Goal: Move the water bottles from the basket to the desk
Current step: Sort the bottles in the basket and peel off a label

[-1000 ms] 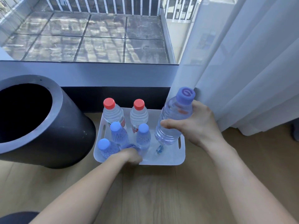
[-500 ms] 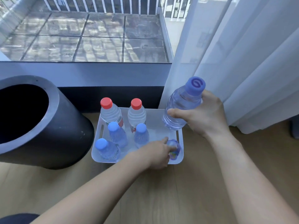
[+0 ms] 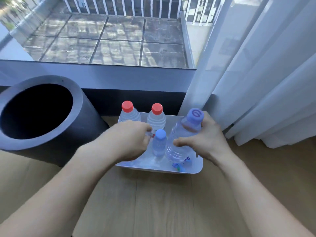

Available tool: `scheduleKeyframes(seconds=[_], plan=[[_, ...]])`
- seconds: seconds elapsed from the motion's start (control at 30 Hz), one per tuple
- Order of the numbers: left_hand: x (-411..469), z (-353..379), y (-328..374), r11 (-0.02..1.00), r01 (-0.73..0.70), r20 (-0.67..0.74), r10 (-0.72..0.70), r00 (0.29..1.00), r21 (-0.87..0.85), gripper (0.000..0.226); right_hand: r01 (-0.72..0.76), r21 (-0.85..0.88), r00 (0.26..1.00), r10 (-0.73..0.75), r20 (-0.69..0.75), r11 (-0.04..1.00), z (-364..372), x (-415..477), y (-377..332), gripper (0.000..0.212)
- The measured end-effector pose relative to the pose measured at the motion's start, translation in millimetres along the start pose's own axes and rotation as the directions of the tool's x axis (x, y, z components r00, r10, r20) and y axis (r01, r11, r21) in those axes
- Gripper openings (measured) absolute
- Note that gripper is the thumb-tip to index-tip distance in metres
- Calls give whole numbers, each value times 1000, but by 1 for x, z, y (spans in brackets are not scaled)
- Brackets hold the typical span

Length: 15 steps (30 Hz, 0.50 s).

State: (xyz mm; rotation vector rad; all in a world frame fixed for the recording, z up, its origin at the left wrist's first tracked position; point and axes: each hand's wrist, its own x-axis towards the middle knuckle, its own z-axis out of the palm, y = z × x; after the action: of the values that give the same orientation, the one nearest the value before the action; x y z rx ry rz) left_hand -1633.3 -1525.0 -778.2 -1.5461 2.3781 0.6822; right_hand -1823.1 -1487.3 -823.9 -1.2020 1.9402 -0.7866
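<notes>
A large purple-capped bottle [image 3: 183, 137] is gripped by the right hand [image 3: 206, 140] and tilted over the white basket [image 3: 196, 165] on the wooden floor [image 3: 153, 202]. The left hand [image 3: 130, 140] is curled down among the bottles inside; what it grasps cannot be told. Two red-capped bottles [image 3: 156, 116] and a small blue-capped bottle [image 3: 159, 142] stand in the basket.

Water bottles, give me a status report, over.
Right hand gripping big purple-capped bottle, tilted over white basket. Left hand closed among small bottles, grasp hidden. Two red-capped bottles upright at back. Nothing blocking.
</notes>
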Motion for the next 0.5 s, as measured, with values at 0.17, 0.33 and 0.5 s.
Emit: scheduleKeyframes(seconds=[0.17,0.33,0.5], plan=[[-6,-29,-17,996,71,-176,-81,981,-62,38,-34,-91,990,46,135,995,29,-9,14,53],[-3,-27,-29,991,120,-146,-127,981,-52,40,0,-132,985,23,172,991,45,-12,24,53],[17,-9,-44,983,183,-56,-182,982,17,36,-9,-153,974,44,221,988,54,-12,45,59]])
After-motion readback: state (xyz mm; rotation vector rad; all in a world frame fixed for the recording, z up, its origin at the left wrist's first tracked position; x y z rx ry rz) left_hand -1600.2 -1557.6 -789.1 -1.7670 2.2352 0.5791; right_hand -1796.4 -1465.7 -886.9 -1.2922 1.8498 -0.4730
